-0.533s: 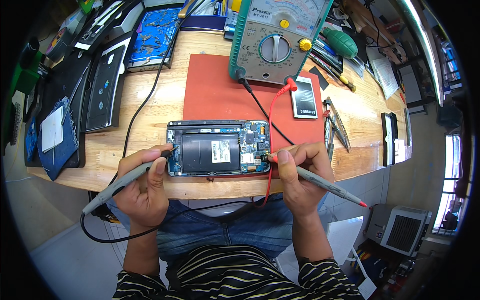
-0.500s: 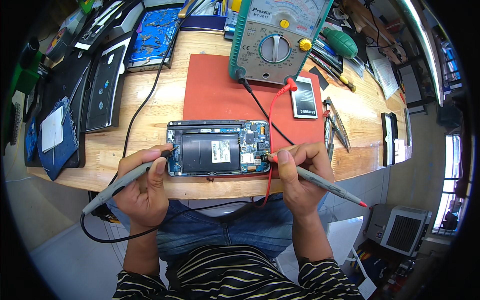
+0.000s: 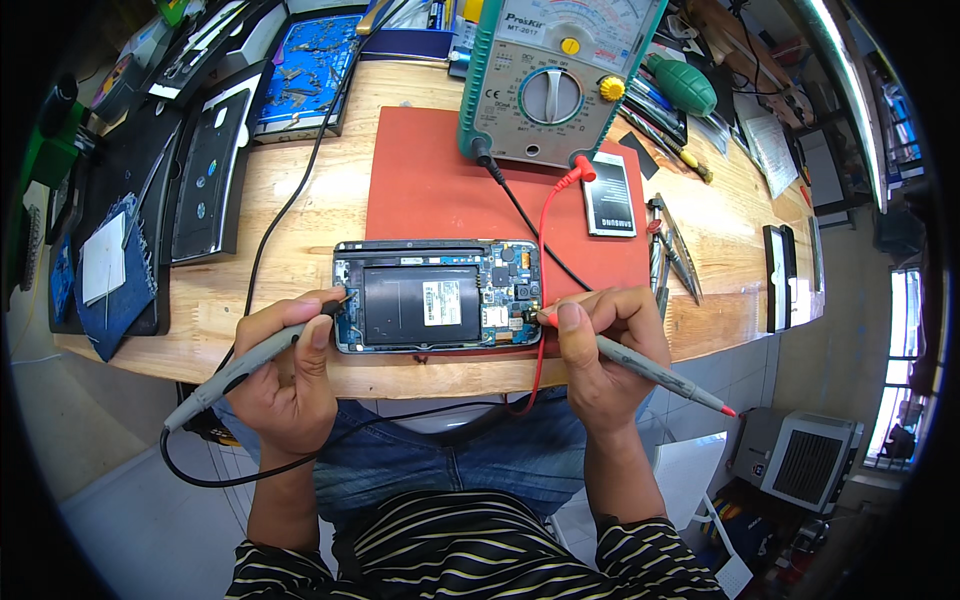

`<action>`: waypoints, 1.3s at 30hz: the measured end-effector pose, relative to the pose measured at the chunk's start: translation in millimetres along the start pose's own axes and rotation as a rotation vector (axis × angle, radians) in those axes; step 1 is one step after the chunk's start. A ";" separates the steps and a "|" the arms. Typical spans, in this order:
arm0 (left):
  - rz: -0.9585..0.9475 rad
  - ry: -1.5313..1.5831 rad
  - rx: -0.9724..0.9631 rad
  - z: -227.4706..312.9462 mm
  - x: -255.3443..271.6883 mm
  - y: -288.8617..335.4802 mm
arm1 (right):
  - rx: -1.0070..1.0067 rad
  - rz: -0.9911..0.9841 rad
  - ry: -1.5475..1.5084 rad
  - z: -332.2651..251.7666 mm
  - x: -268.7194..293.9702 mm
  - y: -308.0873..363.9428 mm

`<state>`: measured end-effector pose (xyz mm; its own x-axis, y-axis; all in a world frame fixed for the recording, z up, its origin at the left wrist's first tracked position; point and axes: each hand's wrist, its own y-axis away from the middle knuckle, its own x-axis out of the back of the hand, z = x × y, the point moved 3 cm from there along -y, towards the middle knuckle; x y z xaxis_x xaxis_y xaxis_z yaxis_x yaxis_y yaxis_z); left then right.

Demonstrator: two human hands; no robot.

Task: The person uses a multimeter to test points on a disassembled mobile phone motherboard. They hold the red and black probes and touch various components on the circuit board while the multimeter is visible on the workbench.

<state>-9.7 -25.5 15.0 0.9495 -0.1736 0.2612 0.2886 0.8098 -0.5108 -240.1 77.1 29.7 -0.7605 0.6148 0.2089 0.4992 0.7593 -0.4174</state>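
Pale wooden table [image 3: 205, 310]: a red mat [image 3: 450, 180] covers the middle, bearing a battery [image 3: 608, 190] near its right edge; the phone [image 3: 425, 300] lies mostly on the mat, its left end over bare wood. The multimeter [image 3: 515, 135] stands at the mat's far side. Left, a black pad [image 3: 110, 165], a black box [image 3: 215, 170] and a blue tray [image 3: 298, 131]; right, tweezers [image 3: 682, 260] and a slim case [image 3: 776, 275].

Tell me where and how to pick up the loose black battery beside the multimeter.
Pinch the black battery by its long edges near the lower end, probably best from the wearer's side: it is a thin rectangle lying flat on the red mat, and the red plug and multimeter crowd its upper left corner.
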 end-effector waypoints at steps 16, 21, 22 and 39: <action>0.014 -0.014 -0.008 0.7 -0.6 -0.9 | 0.012 -0.014 0.020 -0.6 -0.1 -0.5; 0.013 -0.019 -0.014 1.1 -0.4 -0.5 | 0.005 -0.014 0.009 -0.6 -0.5 -0.5; 0.011 -0.021 -0.014 0.8 -0.2 -0.4 | 0.004 -0.014 0.005 -0.4 -0.6 -0.5; 0.002 -0.011 -0.011 0.4 -0.1 -0.8 | 0.018 -0.001 0.007 0.4 0.3 0.6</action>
<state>-10.1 -25.9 15.7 0.9487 -0.1656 0.2695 0.2881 0.8039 -0.5203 -240.1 77.6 29.1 -0.7580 0.6154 0.2160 0.4907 0.7562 -0.4328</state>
